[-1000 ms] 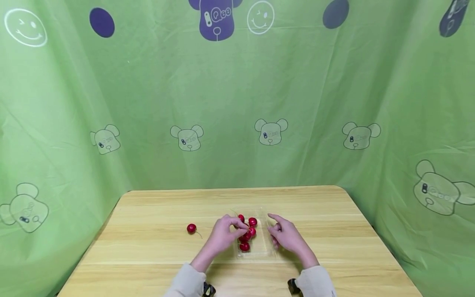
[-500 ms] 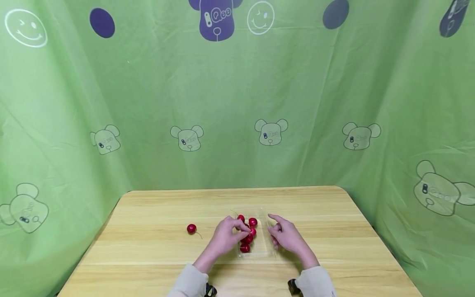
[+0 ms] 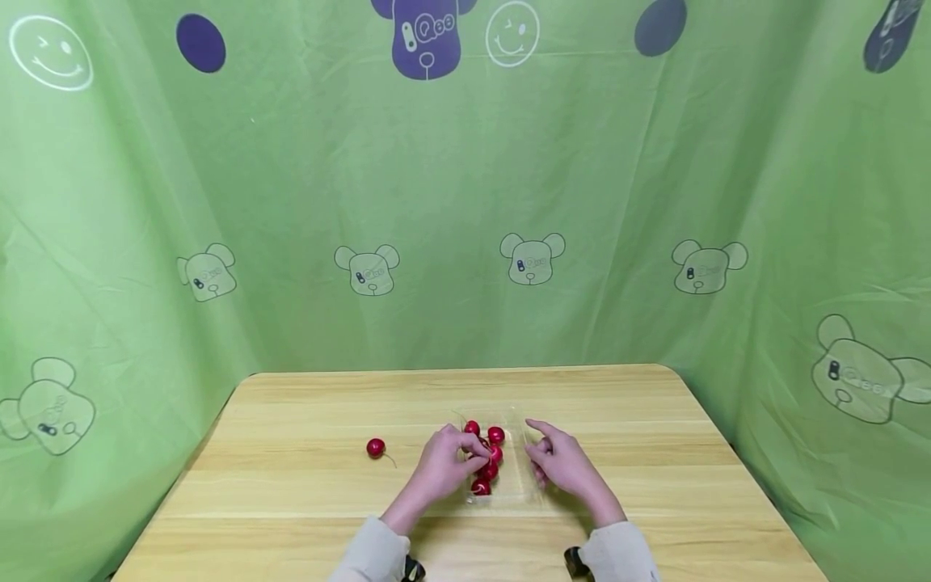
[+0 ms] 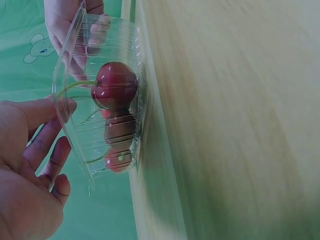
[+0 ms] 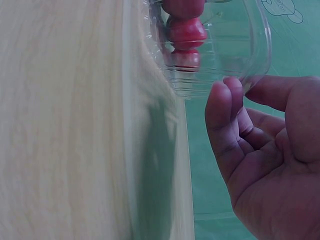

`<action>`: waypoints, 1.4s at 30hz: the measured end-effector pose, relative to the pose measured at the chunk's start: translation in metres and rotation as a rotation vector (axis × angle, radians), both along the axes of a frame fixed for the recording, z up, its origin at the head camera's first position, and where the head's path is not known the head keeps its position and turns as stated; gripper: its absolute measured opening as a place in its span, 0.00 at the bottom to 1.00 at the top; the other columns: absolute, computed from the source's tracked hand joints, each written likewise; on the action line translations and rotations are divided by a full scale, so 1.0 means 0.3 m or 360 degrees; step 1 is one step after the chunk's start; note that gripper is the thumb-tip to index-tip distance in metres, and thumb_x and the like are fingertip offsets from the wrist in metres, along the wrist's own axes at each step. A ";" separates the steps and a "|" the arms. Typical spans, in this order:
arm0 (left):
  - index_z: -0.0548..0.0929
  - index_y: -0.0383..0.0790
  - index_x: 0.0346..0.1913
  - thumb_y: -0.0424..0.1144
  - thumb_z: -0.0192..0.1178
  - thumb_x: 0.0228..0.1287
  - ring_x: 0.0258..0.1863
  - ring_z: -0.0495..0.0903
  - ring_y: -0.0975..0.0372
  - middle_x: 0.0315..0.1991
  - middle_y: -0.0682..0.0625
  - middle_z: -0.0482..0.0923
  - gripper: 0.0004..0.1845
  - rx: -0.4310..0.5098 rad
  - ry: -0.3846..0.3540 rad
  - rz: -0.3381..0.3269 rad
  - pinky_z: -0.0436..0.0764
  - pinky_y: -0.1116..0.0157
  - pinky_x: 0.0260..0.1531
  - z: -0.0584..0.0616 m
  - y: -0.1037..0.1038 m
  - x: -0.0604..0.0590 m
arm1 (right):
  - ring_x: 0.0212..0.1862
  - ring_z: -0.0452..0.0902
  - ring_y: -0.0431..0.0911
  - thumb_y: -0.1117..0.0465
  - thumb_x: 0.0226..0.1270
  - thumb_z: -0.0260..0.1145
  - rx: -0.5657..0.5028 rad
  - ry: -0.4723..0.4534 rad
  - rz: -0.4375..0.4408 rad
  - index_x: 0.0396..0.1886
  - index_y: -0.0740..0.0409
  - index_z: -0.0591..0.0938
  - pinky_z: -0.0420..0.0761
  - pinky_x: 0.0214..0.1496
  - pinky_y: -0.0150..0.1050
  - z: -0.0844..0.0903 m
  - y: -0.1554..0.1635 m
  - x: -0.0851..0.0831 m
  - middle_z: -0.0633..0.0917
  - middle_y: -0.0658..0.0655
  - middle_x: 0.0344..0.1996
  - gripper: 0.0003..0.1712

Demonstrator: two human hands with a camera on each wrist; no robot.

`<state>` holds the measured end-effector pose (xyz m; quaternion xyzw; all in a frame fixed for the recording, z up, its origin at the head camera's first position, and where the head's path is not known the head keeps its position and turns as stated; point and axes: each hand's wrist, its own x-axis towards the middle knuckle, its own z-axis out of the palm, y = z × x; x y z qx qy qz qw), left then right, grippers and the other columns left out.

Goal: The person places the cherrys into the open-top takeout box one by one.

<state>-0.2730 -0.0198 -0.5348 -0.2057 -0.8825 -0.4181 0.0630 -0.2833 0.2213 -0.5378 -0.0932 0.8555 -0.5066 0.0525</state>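
Observation:
A clear plastic box (image 3: 513, 478) holds several red cherries (image 3: 496, 436), bunched along its left side. From the left, my left hand (image 3: 442, 461) reaches over the box. Its thumb and forefinger meet above the fruit, pinching a thin cherry stem at the rim; in the left wrist view the other fingers are loosely bent. On the opposite side, my right hand (image 3: 562, 462) pinches the box's rim between thumb and fingers, as the right wrist view shows. A dark red cherry (image 4: 116, 85) with a green stem lies near the box's end in the left wrist view.
One loose cherry (image 3: 375, 448) with its stem lies on the wooden table (image 3: 305, 493), left of the box. A green printed curtain (image 3: 451, 186) surrounds the table at the back and sides.
My left hand has shifted very slightly right and toward me. The cherry closest to me in the box has rolled a little toward the front. My right hand has stayed still.

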 end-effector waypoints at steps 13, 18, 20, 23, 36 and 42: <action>0.92 0.55 0.37 0.39 0.74 0.61 0.39 0.77 0.63 0.35 0.66 0.88 0.05 -0.0093 0.0089 0.0037 0.71 0.63 0.48 -0.016 0.000 -0.003 | 0.21 0.78 0.47 0.68 0.78 0.60 0.0015 -0.0005 -0.0012 0.77 0.64 0.66 0.83 0.22 0.41 0.009 -0.004 0.005 0.83 0.63 0.25 0.31; 0.91 0.57 0.37 0.39 0.74 0.60 0.39 0.78 0.65 0.35 0.67 0.88 0.06 -0.0100 0.0072 0.0052 0.72 0.62 0.50 -0.016 -0.006 -0.005 | 0.21 0.78 0.48 0.67 0.78 0.60 0.0016 -0.0009 -0.0023 0.78 0.63 0.66 0.83 0.23 0.41 0.006 -0.004 0.002 0.83 0.63 0.25 0.31; 0.91 0.56 0.38 0.39 0.74 0.60 0.39 0.78 0.65 0.35 0.67 0.88 0.06 -0.0097 0.0073 0.0053 0.72 0.61 0.51 -0.015 -0.008 -0.004 | 0.21 0.78 0.47 0.67 0.78 0.60 0.0018 -0.0012 -0.0022 0.78 0.63 0.66 0.83 0.23 0.41 0.007 -0.005 0.002 0.83 0.63 0.25 0.31; 0.92 0.55 0.38 0.38 0.74 0.60 0.38 0.79 0.65 0.36 0.66 0.89 0.06 -0.0085 0.0087 0.0057 0.70 0.62 0.49 -0.015 -0.011 -0.002 | 0.21 0.78 0.47 0.67 0.78 0.60 0.0017 -0.0017 -0.0018 0.78 0.63 0.65 0.83 0.23 0.41 0.007 -0.006 0.002 0.83 0.63 0.26 0.31; 0.92 0.57 0.39 0.40 0.73 0.63 0.40 0.81 0.63 0.41 0.62 0.90 0.05 -0.0055 0.0118 0.0102 0.74 0.63 0.47 0.008 -0.043 0.005 | 0.21 0.78 0.47 0.68 0.78 0.59 0.0013 -0.0014 -0.0020 0.77 0.64 0.65 0.83 0.22 0.40 0.005 -0.006 0.003 0.83 0.63 0.25 0.31; 0.91 0.52 0.42 0.39 0.70 0.66 0.42 0.83 0.60 0.42 0.59 0.89 0.05 0.0030 0.0069 0.0112 0.80 0.62 0.45 0.046 -0.102 0.008 | 0.21 0.78 0.47 0.68 0.78 0.59 0.0006 -0.0017 -0.0010 0.78 0.64 0.65 0.83 0.23 0.40 0.006 -0.006 0.005 0.83 0.64 0.26 0.31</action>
